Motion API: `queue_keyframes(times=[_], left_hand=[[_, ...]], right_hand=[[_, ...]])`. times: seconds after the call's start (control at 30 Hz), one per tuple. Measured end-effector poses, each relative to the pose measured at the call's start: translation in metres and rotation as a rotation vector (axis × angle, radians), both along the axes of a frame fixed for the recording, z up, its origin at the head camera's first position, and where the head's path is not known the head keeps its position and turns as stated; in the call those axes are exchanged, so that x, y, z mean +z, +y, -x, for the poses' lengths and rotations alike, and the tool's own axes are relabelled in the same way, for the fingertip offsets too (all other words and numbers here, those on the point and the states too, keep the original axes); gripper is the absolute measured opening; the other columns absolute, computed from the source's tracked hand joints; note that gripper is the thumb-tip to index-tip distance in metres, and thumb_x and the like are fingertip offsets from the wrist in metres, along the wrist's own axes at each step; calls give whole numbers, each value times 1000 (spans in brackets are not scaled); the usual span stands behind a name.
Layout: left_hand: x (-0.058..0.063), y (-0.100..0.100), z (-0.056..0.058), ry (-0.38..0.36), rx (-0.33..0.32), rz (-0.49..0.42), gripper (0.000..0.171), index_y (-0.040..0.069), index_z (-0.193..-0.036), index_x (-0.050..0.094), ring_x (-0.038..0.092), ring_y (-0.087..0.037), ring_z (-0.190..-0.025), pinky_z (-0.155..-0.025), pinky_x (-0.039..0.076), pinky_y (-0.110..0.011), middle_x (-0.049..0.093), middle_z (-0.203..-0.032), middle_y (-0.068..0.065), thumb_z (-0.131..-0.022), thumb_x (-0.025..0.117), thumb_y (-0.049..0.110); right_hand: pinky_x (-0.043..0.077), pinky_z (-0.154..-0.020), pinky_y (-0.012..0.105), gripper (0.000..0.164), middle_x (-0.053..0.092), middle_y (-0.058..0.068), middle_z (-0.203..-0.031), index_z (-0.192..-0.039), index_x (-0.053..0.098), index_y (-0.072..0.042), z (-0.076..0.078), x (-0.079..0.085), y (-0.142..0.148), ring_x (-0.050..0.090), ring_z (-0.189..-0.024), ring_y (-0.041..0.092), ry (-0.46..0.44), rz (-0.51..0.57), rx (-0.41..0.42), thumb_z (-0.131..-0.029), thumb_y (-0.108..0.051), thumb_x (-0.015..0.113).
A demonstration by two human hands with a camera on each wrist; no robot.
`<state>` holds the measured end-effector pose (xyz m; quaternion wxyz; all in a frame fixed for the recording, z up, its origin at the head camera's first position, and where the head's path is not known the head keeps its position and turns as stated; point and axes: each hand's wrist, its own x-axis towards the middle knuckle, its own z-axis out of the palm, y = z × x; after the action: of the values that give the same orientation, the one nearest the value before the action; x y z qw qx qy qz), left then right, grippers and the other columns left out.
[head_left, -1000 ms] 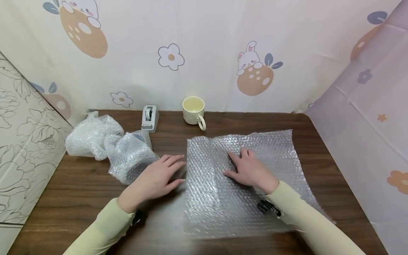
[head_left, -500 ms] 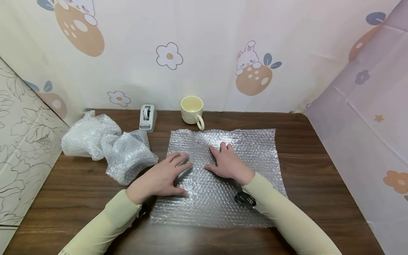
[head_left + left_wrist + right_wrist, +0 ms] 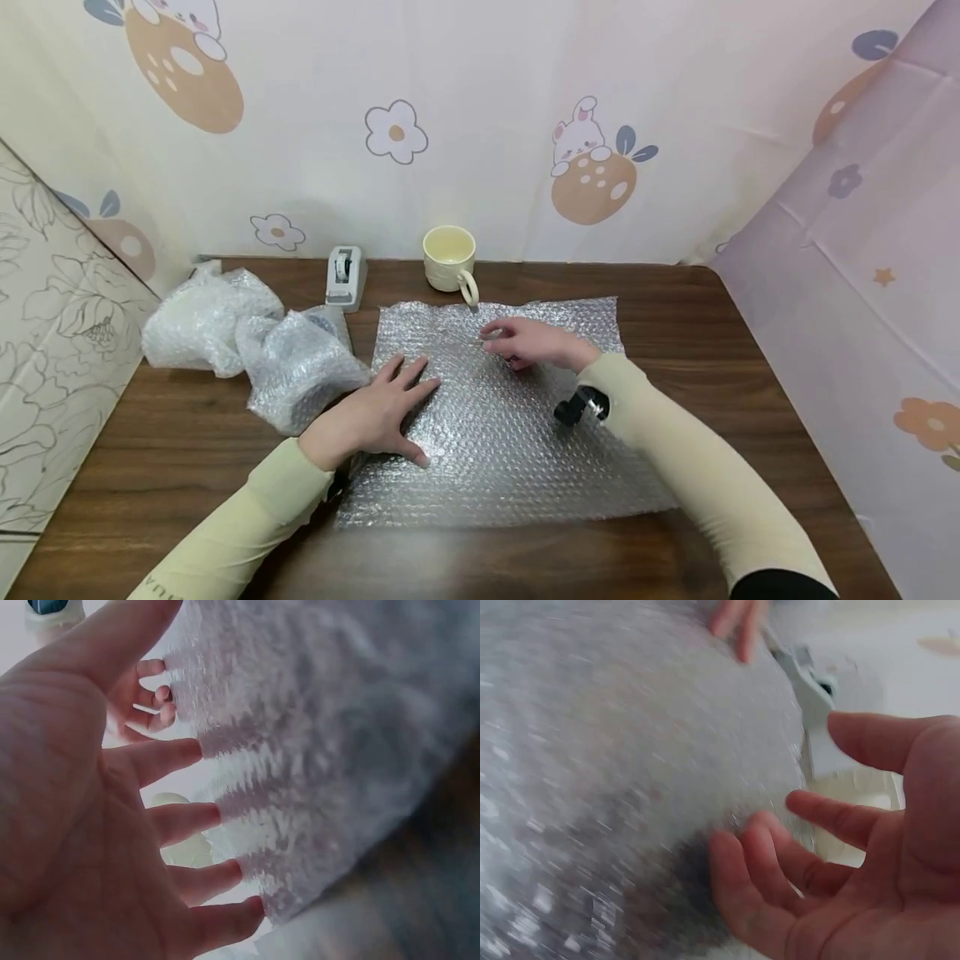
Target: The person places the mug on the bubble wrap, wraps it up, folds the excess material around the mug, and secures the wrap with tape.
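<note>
A sheet of bubble wrap (image 3: 487,454) lies flat on the dark wooden table in the head view. My left hand (image 3: 367,418) rests on its left part with spread fingers, and the left wrist view shows the fingertips (image 3: 225,877) against the sheet. Over the upper middle of the wrap is my right hand (image 3: 536,342), its fingers loosely bent and holding nothing. In the right wrist view its thumb (image 3: 870,739) stands apart from the fingers. Just behind the sheet's far edge stands a cream mug (image 3: 444,277), its handle turned toward the front.
Two bubble-wrapped bundles (image 3: 303,367) lie to the left, one close beside my left hand. A white tape dispenser (image 3: 347,287) stands behind them, left of the mug. A patterned curtain (image 3: 487,150) borders the table's back edge. Bare table (image 3: 690,358) extends right of the wrap.
The bubble wrap has slid left, nearer the bundles. My left hand has come onto it with its fingers spread. My right hand moved left with the sheet, then lifted off it and turned.
</note>
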<state>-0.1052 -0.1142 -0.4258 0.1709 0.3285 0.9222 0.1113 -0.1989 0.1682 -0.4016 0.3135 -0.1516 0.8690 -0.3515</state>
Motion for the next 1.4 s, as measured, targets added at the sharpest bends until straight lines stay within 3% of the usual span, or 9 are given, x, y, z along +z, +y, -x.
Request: queue_keyframes(times=[0.1,0.3,0.43,0.63,0.73,0.83,0.93,1.1,1.4], left_hand=[[2,0,2,-7,0,6,115,15,-156,34,6,-48,-147,-108,30,-63,12,-164,-17,-65,78,71],[4,0,1,-19,9,10,114,14,-156,34,7,-49,-146,-107,31,-63,13,-164,-18,-66,79,69],[5,-2,-1,-18,27,6,114,13,-155,35,8,-51,-146,-106,33,-63,14,-163,-20,-66,80,68],[6,0,0,-42,53,32,113,11,-156,33,4,-51,-146,-103,37,-62,10,-163,-22,-68,81,65],[8,4,0,-73,76,72,114,10,-157,29,-1,-51,-146,-101,39,-63,5,-163,-23,-70,82,61],[11,10,0,-103,91,102,114,7,-158,25,-3,-51,-146,-100,39,-65,1,-163,-25,-72,84,55],[16,13,2,-130,93,120,115,4,-157,23,-5,-49,-146,-103,33,-68,-1,-162,-27,-73,85,51],[18,14,6,-166,85,125,115,3,-158,21,-8,-47,-147,-107,26,-69,-5,-162,-27,-74,86,48],[16,10,8,-176,79,113,115,4,-158,18,-11,-46,-147,-108,24,-68,-9,-162,-25,-75,84,49]], right_hand=[[55,-87,41,52,57,16,-127,-149,42,-11,13,6,2,60,-109,30,-111,128,-128,-102,-28,58],[52,-92,44,52,51,19,-133,-150,38,-6,28,16,-18,57,-116,37,-38,314,-302,-102,-16,57],[52,-94,43,47,52,24,-135,-147,40,0,35,15,-33,57,-118,36,-98,454,-430,-103,-12,53],[54,-90,39,38,57,22,-127,-138,49,4,44,3,-47,62,-114,33,-202,533,-541,-105,-15,50],[56,-85,38,39,59,16,-115,-134,48,7,47,-3,-50,64,-111,33,-245,581,-577,-106,-19,50],[57,-78,33,41,54,10,-98,-129,48,8,49,-8,-54,65,-91,25,-261,615,-606,-106,-26,50],[52,-68,27,41,46,7,-87,-111,49,7,51,-12,-57,51,-70,14,-237,616,-643,-106,-34,49],[40,-62,29,41,38,5,-75,-90,43,-2,52,-11,-53,40,-64,16,-174,627,-707,-106,-40,47],[30,-57,25,39,32,-1,-69,-93,52,-2,31,13,-27,30,-60,13,-143,690,-607,-103,-39,53]])
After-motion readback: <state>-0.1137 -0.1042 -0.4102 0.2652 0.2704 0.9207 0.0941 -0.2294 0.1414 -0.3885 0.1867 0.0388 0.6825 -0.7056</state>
